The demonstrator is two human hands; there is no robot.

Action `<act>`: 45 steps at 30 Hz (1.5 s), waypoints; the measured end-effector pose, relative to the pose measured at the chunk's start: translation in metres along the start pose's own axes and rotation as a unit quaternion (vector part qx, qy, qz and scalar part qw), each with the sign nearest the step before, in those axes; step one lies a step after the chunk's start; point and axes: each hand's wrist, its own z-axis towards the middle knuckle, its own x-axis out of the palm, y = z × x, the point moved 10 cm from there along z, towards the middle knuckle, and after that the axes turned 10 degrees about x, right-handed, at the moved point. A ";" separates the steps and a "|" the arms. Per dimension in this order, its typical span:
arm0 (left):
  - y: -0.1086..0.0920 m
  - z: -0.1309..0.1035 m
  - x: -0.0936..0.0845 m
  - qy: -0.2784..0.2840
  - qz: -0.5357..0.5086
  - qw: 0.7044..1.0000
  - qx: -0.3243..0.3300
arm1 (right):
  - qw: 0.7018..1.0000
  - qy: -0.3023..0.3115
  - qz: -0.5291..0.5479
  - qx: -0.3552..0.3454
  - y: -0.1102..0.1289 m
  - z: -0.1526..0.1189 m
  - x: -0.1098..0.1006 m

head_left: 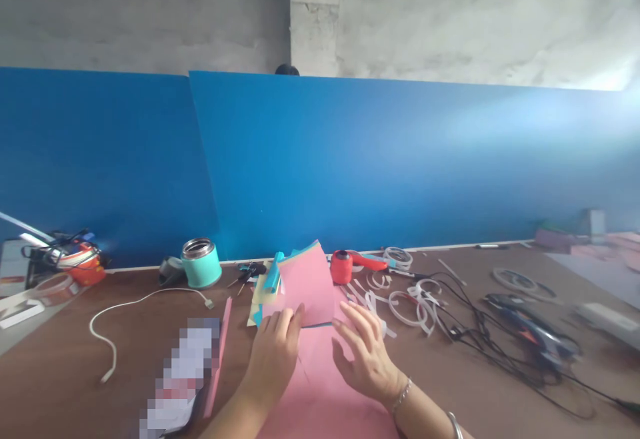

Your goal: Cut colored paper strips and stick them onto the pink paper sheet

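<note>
Smooth, matte pink paper is at the lower middle of the frame: a wide lower sheet (327,392) lies flat, and above it an upper sheet (307,279) stands tilted up, its far corner pointed and its top edge showing a thin line of other colours. The left hand (275,346) is at the upper sheet's lower left corner, fingers bent and close together, thumb tip against the paper; whether it pinches the sheet I cannot tell. The right hand (367,352) is at the right, fingers slightly spread and curved over the pink paper, with a thin chain bracelet (401,396) at the wrist.

Just behind the paper are a glossy turquoise roll (273,274) and a rounded red thing (341,268). Left of centre stands a squat turquoise jar (201,270) with a shiny metal mouth; a narrow pink strip (219,359) lies below it. Looped black cords (483,332) tangle at the right.

The brown table (55,379) looks dull and flat. A plain blue partition (350,159) crosses the frame, with a rough, blotchy grey wall (450,19) above.
</note>
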 end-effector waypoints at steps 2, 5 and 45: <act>-0.005 -0.006 0.007 0.019 0.009 0.999 0.037 | 0.998 0.067 -0.011 -0.009 0.002 0.000 0.016; -0.009 -0.018 0.019 0.033 -0.073 0.995 0.065 | 0.978 0.206 0.016 0.012 -0.004 -0.006 0.050; 0.049 -0.034 0.057 0.153 -0.226 0.950 -0.152 | 0.906 0.304 0.130 0.265 -0.076 -0.038 0.093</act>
